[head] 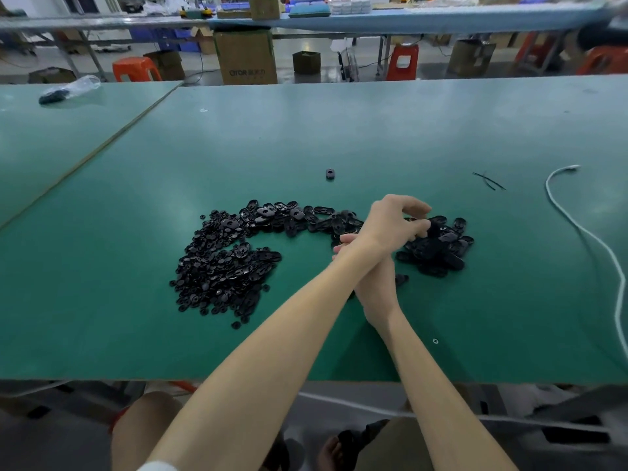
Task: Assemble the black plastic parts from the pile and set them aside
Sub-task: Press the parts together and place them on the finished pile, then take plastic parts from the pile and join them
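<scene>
A big pile of loose black plastic parts [224, 266] lies left of centre on the green table [306, 137], with a band of oval parts [299, 217] arcing to the right. A smaller heap of black parts [438, 253] sits on the right. My arms are crossed. My left hand [394, 220] reaches over this heap with curled fingers and pinches a black part [433, 228] at its top. My right hand [375, 280] lies under the left forearm, mostly hidden; its fingertips show on the left. A black part [401, 279] peeks out beside it.
A single black part [330, 173] lies alone farther back. Thin black strips [489, 181] and a white cable [584, 232] lie on the right. A plastic bag [69, 90] sits at the far left. Cardboard boxes and orange stools stand beyond the table.
</scene>
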